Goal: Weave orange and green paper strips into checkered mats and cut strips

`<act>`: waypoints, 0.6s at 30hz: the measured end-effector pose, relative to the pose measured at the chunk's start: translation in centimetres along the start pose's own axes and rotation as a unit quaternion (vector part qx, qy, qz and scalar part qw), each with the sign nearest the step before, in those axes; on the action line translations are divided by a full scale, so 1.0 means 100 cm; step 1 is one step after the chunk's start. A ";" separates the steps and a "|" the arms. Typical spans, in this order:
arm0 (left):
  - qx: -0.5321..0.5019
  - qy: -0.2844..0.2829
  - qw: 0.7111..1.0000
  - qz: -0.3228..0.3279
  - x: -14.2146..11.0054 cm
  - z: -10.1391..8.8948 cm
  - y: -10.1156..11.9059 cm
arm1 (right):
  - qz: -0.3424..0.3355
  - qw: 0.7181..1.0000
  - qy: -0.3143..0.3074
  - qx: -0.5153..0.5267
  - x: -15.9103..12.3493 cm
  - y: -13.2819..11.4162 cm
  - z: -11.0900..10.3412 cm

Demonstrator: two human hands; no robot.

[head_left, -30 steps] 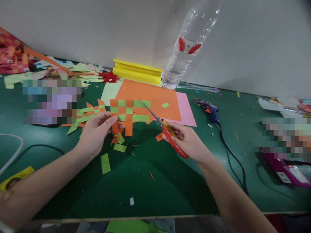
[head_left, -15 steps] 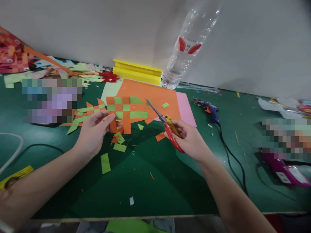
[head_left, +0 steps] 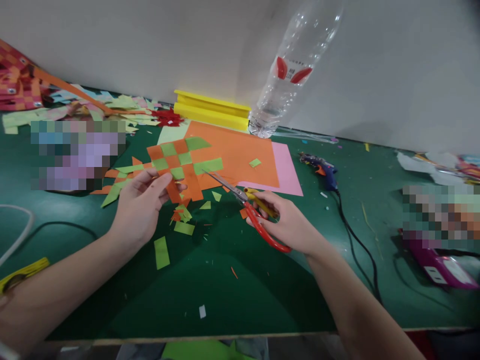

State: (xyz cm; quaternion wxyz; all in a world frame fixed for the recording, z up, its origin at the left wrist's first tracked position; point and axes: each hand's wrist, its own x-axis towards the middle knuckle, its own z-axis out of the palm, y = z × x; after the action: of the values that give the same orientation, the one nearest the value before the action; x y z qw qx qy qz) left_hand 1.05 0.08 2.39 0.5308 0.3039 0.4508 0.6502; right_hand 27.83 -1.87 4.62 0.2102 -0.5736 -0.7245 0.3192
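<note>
My left hand (head_left: 144, 202) pinches the lower left of a woven paper piece (head_left: 172, 161), a check of orange and green strips with loose strip ends at its right and bottom. In my right hand (head_left: 288, 220) is a pair of scissors (head_left: 243, 196) with red handles, together with a yellow-handled tool (head_left: 262, 202) whose far end is hidden by my fingers. The blade tips lie close to the woven piece's lower right strips; whether they touch, I cannot tell. Behind my left hand lies another woven orange and green piece (head_left: 125, 175).
Orange (head_left: 240, 150) and pink sheets (head_left: 290, 167) lie behind the hands. A leaning plastic bottle (head_left: 288, 75), a yellow folded strip (head_left: 212, 111) and paper scraps line the wall. At right are a blue glue gun (head_left: 322, 170) with its cord and a purple power strip (head_left: 431, 260).
The woven piece has tilted and shifted a little left in my left hand. The scissors have moved left and down toward its lower right strips. A green scrap now lies below the piece.
</note>
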 end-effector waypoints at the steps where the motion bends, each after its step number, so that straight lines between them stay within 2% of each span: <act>1: 0.002 -0.005 1.000 -0.007 -0.001 0.000 -0.001 | 0.005 1.000 -0.002 -0.003 0.000 0.000 0.000; 18: 0.023 -0.008 0.999 -0.020 -0.001 -0.001 -0.003 | 0.022 0.998 -0.018 0.053 -0.002 -0.003 -0.003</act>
State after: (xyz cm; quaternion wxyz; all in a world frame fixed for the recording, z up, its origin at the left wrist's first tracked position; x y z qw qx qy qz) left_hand 1.11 0.02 2.14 0.5405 0.3123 0.4671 0.6262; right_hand 27.85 -2.05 5.01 0.2201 -0.5718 -0.6976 0.3715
